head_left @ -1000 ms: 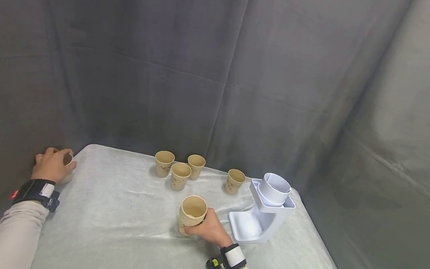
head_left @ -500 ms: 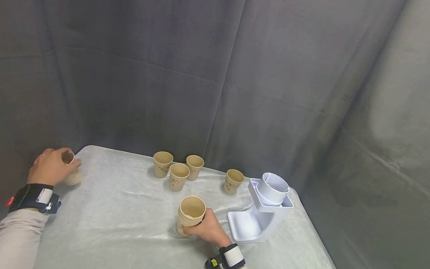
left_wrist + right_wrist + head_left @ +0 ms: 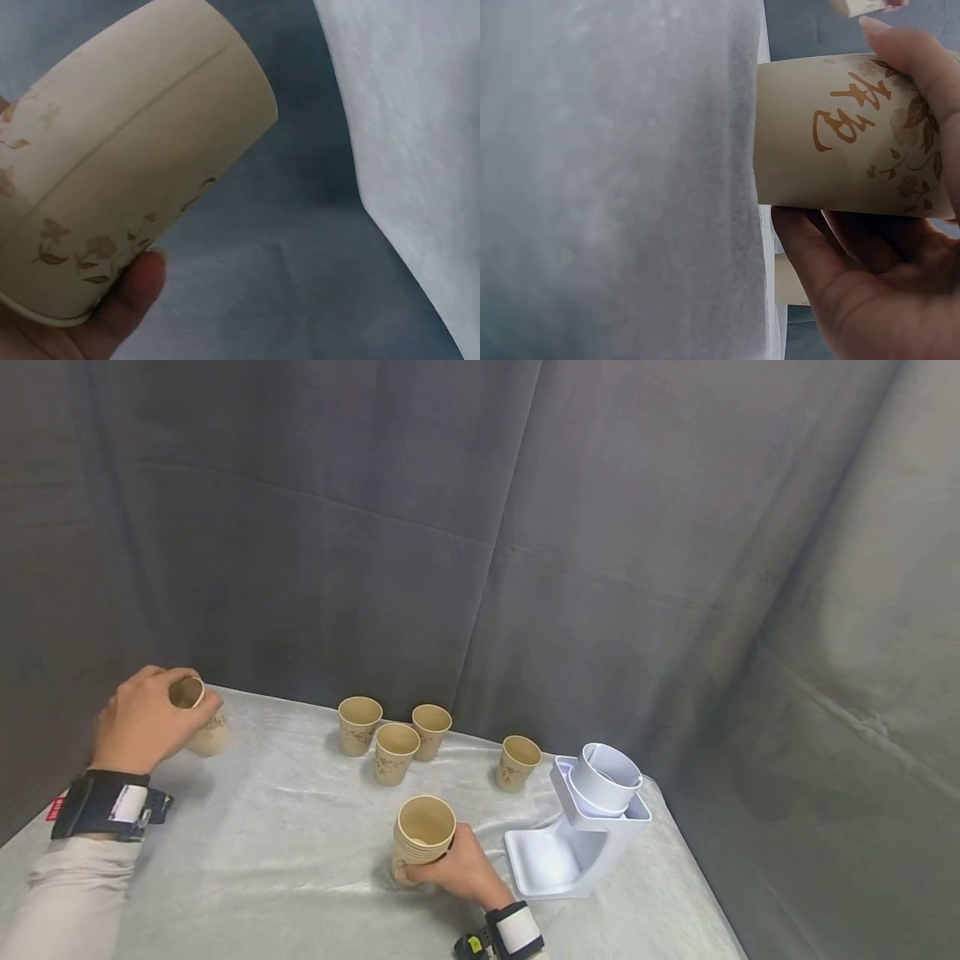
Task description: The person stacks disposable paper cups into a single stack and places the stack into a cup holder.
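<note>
Near the table's far left corner, my left hand grips a beige paper cup with a brown flower print, held tilted above the cloth. The left wrist view shows this cup close up, with the thumb along its side near the rim. At the front middle, my right hand holds a stack of nested paper cups that stands upright on the table. In the right wrist view the outer cup of the stack shows brown lettering and flowers, with thumb and fingers around it.
Along the back stand separate paper cups: one at left, one in front, one behind and one farther right. A white plastic stand with a round holder is at the right. Grey curtains border the table.
My left hand has lifted the paper cup off the far left corner and carried it to the right. The right hand and its stack stay in place; the head view shifts slightly.
</note>
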Demonstrator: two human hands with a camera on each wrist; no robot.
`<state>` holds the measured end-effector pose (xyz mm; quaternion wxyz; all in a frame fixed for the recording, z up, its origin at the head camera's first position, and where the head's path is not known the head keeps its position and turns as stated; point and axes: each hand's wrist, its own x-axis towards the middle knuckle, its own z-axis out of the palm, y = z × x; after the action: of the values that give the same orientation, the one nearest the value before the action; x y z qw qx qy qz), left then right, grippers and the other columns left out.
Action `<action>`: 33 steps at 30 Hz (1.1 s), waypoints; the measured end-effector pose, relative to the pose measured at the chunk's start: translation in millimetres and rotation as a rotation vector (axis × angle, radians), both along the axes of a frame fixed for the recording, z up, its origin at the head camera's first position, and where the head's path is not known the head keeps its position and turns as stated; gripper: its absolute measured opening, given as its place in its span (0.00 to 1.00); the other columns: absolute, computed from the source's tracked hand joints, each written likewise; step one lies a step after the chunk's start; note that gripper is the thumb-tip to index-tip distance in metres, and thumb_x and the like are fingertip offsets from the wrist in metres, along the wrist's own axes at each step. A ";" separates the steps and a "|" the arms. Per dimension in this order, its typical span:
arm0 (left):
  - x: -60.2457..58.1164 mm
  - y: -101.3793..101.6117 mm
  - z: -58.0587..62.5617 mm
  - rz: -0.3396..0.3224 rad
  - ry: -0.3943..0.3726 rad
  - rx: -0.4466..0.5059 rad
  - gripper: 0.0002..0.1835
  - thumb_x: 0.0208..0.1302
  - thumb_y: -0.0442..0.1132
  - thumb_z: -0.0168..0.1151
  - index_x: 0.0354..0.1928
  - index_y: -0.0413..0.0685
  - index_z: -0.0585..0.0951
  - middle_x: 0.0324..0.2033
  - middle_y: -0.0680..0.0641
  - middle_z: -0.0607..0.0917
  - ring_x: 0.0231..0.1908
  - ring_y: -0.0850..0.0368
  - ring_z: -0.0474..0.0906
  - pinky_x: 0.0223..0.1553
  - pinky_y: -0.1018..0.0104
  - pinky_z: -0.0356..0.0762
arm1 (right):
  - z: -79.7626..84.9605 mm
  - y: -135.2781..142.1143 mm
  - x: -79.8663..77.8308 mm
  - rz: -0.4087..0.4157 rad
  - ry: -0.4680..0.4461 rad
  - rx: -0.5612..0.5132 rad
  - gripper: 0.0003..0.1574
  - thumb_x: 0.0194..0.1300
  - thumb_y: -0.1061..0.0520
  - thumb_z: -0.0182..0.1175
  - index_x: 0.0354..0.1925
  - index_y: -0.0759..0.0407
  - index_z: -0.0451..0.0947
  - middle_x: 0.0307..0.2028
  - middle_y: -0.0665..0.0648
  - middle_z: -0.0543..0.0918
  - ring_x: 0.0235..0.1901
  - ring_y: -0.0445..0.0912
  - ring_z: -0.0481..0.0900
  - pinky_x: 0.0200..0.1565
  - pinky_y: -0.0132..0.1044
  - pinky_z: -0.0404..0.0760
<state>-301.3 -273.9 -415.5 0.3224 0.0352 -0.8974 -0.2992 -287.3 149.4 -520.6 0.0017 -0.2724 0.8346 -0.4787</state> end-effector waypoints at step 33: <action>4.9 128.6 33.1 -0.276 0.459 0.046 0.11 0.52 0.46 0.60 0.38 0.53 0.80 0.36 0.51 0.76 0.34 0.55 0.74 0.28 0.52 0.75 | 38.8 -7.2 26.5 -0.001 -0.008 -0.009 0.36 0.38 0.56 0.73 0.49 0.56 0.74 0.40 0.54 0.82 0.40 0.44 0.79 0.46 0.37 0.76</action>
<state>-296.4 -145.2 -382.5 0.4729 -0.1487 -0.7899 -0.3609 -260.8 142.2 -481.8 0.0037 -0.2701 0.8327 -0.4834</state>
